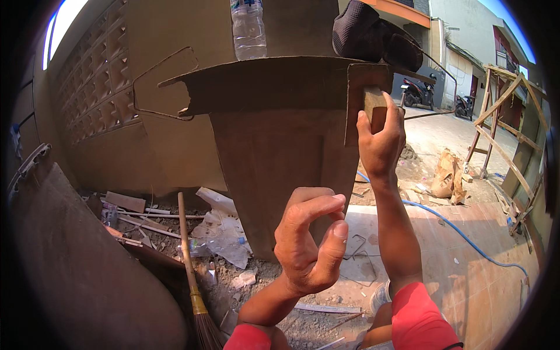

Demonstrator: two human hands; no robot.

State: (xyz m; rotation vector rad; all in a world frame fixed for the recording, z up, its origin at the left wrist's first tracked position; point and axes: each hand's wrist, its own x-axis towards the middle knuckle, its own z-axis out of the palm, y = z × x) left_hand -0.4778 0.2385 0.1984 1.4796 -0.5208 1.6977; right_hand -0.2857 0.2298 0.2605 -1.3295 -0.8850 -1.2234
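Observation:
A tapered, plastered pillar point(274, 157) with a wider, curved top band point(268, 87) stands in front of me. My right hand point(382, 140), raised at the band's right end, is closed on the wooden handle of a plastering float point(354, 87). The float's dark flat plate lies at the pillar's face; whether it touches all along, I cannot tell. Lower down, before the pillar, my left hand point(312, 245) has curled fingers with a gap between thumb and fingertips. Nothing shows in it.
On the pillar top stand a clear water bottle point(249, 32) and a black mesh shoe-like item point(373, 35). Bent metal rods point(135, 87) jut out sideways. A broom point(185, 251) leans at left among rubble. A blue hose point(461, 230) crosses the tiles; a wooden trestle point(493, 116) stands right.

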